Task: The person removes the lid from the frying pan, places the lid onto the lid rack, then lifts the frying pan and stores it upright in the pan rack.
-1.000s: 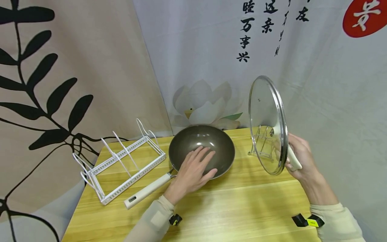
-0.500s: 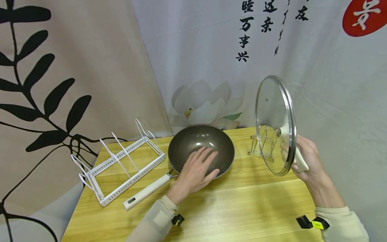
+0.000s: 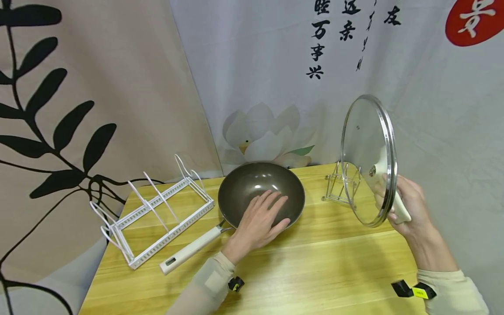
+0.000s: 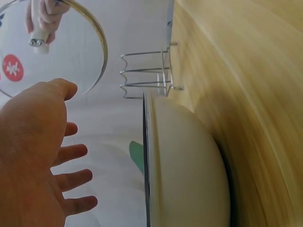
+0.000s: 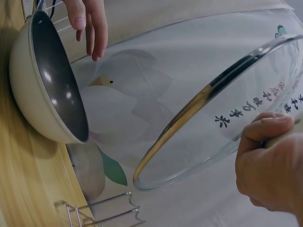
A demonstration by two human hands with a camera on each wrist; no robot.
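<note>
A wok (image 3: 252,175) with a dark inside stands upright on the table, its white handle (image 3: 193,249) pointing to the front left. My left hand (image 3: 260,225) hovers over it with fingers straight and spread, holding nothing; the left wrist view shows the hand above the rim, apart from the cream outer wall (image 4: 189,165). On the right, my right hand (image 3: 413,210) grips the white handle of a round glass lid (image 3: 364,144) with a metal rim. The lid is held up nearly vertical, off the table, its inner side facing left.
A small metal wire rack (image 3: 337,200) stands at the back right, partly seen through the lid. At the left is a white rack (image 3: 173,234) with thin upright dividers. A printed cloth (image 3: 267,65) hangs just behind the wooden table (image 3: 315,271).
My right hand has carried the lid to the right, off from in front of most of the wire rack. The left hand has drifted slightly right over the wok.
</note>
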